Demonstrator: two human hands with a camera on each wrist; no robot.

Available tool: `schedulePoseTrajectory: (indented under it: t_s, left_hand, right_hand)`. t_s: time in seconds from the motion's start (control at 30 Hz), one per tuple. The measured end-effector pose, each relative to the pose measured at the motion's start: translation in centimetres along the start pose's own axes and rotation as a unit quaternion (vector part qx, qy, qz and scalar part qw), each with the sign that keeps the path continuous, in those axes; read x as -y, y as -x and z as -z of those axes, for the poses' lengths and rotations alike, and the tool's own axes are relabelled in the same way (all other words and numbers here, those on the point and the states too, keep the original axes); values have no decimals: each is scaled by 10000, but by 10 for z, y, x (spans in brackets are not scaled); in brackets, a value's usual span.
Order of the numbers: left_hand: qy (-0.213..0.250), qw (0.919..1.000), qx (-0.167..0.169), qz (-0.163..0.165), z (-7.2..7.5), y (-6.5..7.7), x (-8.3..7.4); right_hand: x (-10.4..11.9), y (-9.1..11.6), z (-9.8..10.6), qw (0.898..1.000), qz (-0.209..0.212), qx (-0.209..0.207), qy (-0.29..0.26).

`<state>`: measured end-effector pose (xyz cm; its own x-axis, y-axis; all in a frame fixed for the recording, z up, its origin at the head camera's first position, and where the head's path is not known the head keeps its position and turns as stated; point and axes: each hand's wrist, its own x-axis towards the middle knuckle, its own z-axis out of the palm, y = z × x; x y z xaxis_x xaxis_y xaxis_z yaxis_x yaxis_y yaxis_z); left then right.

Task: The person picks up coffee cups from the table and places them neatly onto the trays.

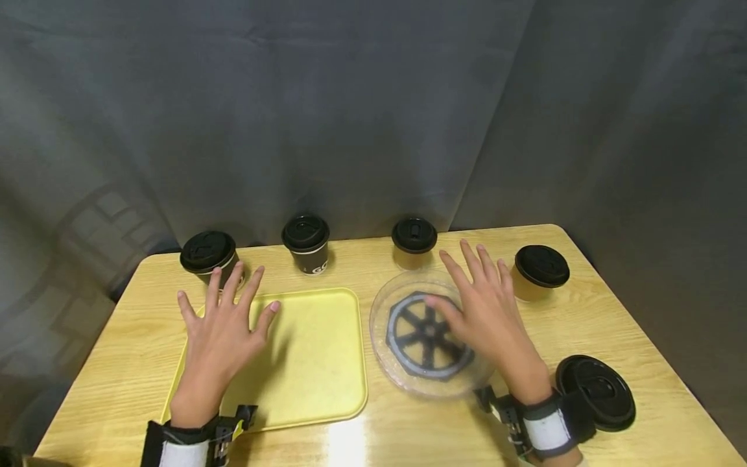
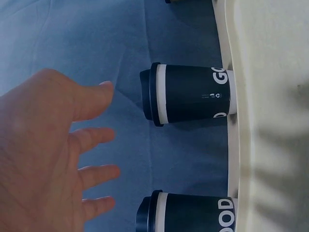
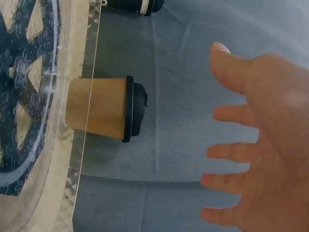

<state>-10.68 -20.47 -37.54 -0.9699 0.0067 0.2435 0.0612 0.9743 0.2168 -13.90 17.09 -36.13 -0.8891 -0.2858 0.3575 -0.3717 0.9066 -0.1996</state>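
Note:
My left hand (image 1: 224, 340), fingers spread and holding nothing, hovers over the left part of a yellow tray (image 1: 315, 363). Just beyond its fingertips stands a black paper cup (image 1: 209, 253) with a black lid. A second black lidded cup (image 1: 308, 243) stands behind the tray; white lettering shows on its side (image 2: 193, 94). My right hand (image 1: 487, 314), also spread with nothing in it, is above the right side of a clear round dish (image 1: 382, 337). Under or inside that dish shows a dark spoked octagon (image 1: 428, 331). A brown cup (image 3: 101, 108) with a black lid stands behind the dish.
Another brown cup (image 1: 533, 275) with a black lid stands right of my right hand. A black lid (image 1: 598, 392) shows beside my right wrist. The wooden table (image 1: 648, 363) ends at the back near a grey curtain (image 1: 362, 117).

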Motion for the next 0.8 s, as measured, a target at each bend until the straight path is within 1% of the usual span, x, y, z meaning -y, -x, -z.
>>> schedulePoseTrajectory:
  t_s: [0.13,0.27,0.47,0.67,0.8]
  left_hand:
    - [89,9999,79,106,3,1,2]
    - [110,9998,124,141,8,2,5]
    - [114,9999,57,108,11,1,5]
    - [63,9999,-3,108,13,2,7]
    - [79,9999,14,117,13,2,9]
  right_hand:
    - [1,0,1,10000,58,3,49]
    - [3,-1,-1,9999,101,55,23]
    - [8,-2,-1,9998,216,31,18]
    - [9,-2,-2,9997,228,29,59]
    - [11,-1,-2,9996,251,37,76]
